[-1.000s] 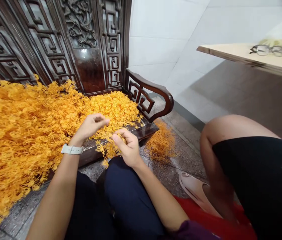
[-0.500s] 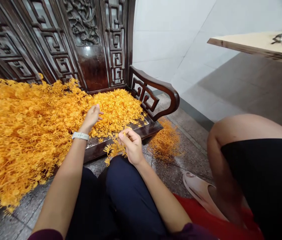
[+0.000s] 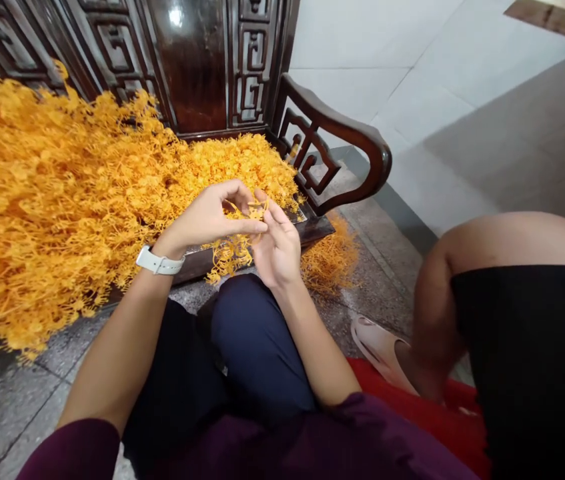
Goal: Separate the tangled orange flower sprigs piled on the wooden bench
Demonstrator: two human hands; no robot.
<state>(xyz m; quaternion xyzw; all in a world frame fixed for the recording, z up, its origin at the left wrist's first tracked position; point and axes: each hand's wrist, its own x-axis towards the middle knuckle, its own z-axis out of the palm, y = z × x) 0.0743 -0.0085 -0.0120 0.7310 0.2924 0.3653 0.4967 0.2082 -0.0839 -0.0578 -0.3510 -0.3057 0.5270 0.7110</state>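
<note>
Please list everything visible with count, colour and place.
Bench: one, dark brown, left
Flowery mass: one, golden, on bench
Floor: one, grey, below
Stem heap: one, orange, on floor
Wall tiles: several, whitish, upper right
Board: one, brown, top right
Slipper: one, pale pink, right
Unclear item: one, red, near slipper
Other person's leg: one, bare below black clothing, right
Sprig: one, golden, centre
Wristband: one, whitish, left wrist
Trousers: one pair, navy, centre
Shirt: one, purple, bottom
Left hand: one, bare, at sprig
Right hand: one, bare, holding sprig

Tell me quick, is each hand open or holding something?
Left hand: partly curled at a yellow-orange sprig; can't tell if it's gripping.
Right hand: fingers closed, holding that sprig.
</note>
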